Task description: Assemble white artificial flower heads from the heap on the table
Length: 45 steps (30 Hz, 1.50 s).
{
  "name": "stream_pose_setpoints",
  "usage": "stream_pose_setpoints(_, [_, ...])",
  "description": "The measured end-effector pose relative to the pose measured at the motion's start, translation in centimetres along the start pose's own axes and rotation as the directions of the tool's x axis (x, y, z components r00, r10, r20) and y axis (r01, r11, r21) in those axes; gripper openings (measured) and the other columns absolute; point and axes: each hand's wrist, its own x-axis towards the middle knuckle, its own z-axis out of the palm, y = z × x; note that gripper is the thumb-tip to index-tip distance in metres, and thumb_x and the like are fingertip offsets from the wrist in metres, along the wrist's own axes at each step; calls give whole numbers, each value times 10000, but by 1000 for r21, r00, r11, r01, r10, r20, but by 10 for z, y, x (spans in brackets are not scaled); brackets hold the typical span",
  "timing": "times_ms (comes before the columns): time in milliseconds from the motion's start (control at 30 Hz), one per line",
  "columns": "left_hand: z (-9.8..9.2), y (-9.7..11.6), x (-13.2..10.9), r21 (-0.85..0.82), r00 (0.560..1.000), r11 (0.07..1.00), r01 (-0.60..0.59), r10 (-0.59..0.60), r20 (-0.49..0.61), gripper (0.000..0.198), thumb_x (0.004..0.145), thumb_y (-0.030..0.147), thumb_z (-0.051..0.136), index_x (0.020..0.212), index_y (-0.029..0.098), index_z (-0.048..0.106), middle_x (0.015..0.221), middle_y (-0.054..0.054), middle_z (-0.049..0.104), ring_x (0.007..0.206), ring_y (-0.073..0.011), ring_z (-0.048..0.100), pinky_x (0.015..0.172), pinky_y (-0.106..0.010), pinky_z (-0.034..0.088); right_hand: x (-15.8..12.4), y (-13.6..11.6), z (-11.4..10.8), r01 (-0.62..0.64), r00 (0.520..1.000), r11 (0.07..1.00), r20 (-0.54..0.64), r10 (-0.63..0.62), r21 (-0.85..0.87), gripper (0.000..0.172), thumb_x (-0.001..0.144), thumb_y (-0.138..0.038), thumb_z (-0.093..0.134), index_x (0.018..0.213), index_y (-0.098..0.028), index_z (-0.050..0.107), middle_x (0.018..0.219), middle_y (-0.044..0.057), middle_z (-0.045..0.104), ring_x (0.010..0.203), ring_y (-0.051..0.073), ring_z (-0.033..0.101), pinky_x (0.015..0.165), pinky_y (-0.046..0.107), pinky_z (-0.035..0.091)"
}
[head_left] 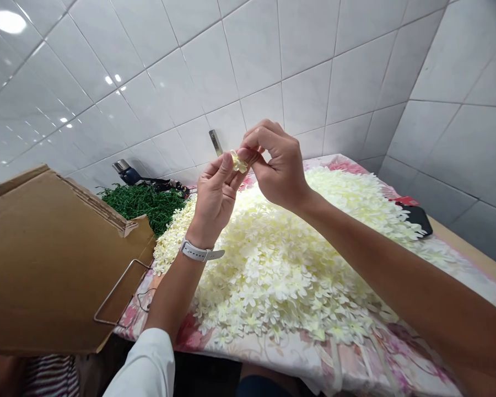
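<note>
My left hand [215,201] and my right hand [276,165] are raised together above a large heap of cream artificial flowers [273,275]. Between their fingertips, a small cream flower [238,162] is pinched and folded up. Part of it is hidden by my fingers. A white strap watch [199,251] circles my left wrist. The heap spreads across a table covered with a pink floral cloth [227,344], well below both hands.
A brown cardboard sheet [53,253] with a thin wire frame [119,292] juts in at the left. Behind it lies a pile of green shredded material [144,207] near a dark blue object [128,173]. A black phone-like object [417,218] sits at the back right. White tiled walls rise behind the table.
</note>
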Motion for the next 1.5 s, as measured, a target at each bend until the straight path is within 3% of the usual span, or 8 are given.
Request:
stream_pose_setpoints(267, [-5,5,6,105,997,992,-70,73,-28,72,907,198,708,847,168,735,944,-8,776,928,-112,762,983,-268,568,6,9,-3,-245,969,923,56,239,297,280,979,-482,604,833,-261,514,771,-15,564,757,138,609,726,336,598])
stream_pose_setpoints(567, [-3,5,2,165,1000,986,13,-14,8,122,976,168,584,904,157,682,779,2,699,711,-63,682,750,-201,567,10,11,-9,-429,902,802,243,357,415,440,710,-510,884,935,-233,628,867,11,638,814,147,660,715,294,622])
stream_pose_setpoints(700, [2,5,1,191,1000,981,18,-17,-6,199,1016,190,510,851,177,621,623,37,542,559,-44,536,588,-163,463,10,8,-9,-434,901,776,206,383,458,468,594,-507,948,806,-231,635,787,-3,640,759,143,640,719,320,634])
stream_pose_setpoints(833, [1,5,0,243,999,969,-42,36,30,341,1045,385,478,817,196,647,583,41,459,507,-52,439,528,-188,406,11,5,-10,-426,904,757,194,382,495,478,555,-503,967,765,-235,631,759,-2,648,741,158,646,713,360,639])
stream_pose_setpoints(933, [-6,6,1,305,985,947,-99,50,164,292,963,479,617,861,213,679,628,31,523,541,-60,462,535,-204,401,12,2,-11,-423,906,750,213,366,508,467,594,-517,948,779,-233,626,758,1,645,730,158,652,692,359,631])
stream_pose_setpoints(1067, [-12,5,3,370,945,904,-215,97,313,252,840,429,789,938,239,655,696,32,626,570,-56,469,541,-196,372,12,0,-10,-430,902,758,252,349,490,472,665,-583,889,789,-241,588,720,-14,603,645,135,599,570,331,584])
stream_pose_setpoints(1333, [-9,1,-1,358,948,908,-220,112,298,215,912,407,716,830,216,660,697,24,596,567,-52,447,546,-191,379,10,3,-8,-396,918,817,188,349,418,481,713,-638,826,737,-236,563,646,-34,477,601,106,472,508,277,457])
stream_pose_setpoints(1500, [-9,1,1,301,964,931,-206,140,227,170,907,342,730,803,212,695,692,20,591,567,-42,458,525,-164,382,11,7,-9,-384,923,826,166,346,413,493,691,-672,818,718,-232,598,647,-30,493,625,108,461,554,284,459])
